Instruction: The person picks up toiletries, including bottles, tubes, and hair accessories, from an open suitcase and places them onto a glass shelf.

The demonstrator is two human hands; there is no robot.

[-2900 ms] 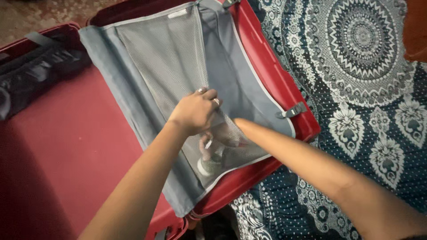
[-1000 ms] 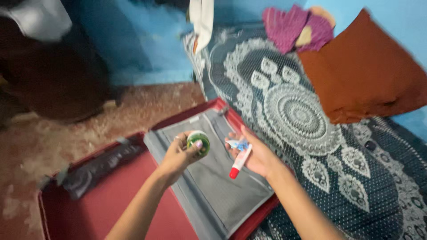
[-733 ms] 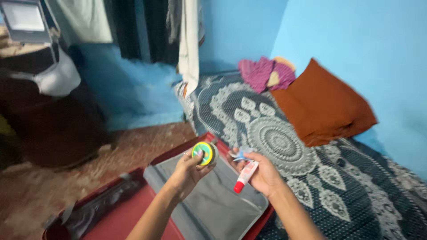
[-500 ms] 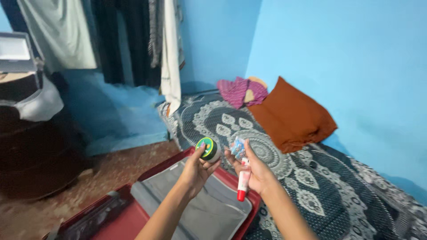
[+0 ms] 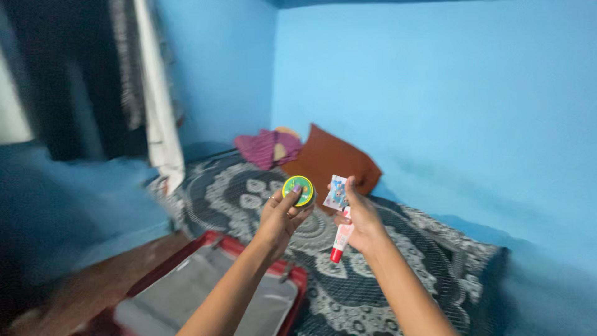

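Note:
My left hand (image 5: 278, 219) holds up a small round jar with a green and yellow lid (image 5: 299, 190), gripped between thumb and fingers. My right hand (image 5: 359, 218) holds a small white and blue sachet (image 5: 336, 192) at the fingertips and a white tube with a red cap (image 5: 340, 239) against the palm, cap pointing down. Both hands are raised side by side above the bed. Below them lies an open red suitcase (image 5: 287, 274) with a grey mesh lining panel (image 5: 205, 296).
A bed with a dark blue and white patterned cover (image 5: 398, 267) runs along the blue wall. A rust-orange pillow (image 5: 329, 160) and a magenta cloth (image 5: 264, 147) lie at its far end. White and dark garments (image 5: 155, 106) hang at the left.
My hands came out of the suitcase's mesh pocket holding the jar, the sachet and the tube, then rose higher. The view lifted from the suitcase to the bed and the wall.

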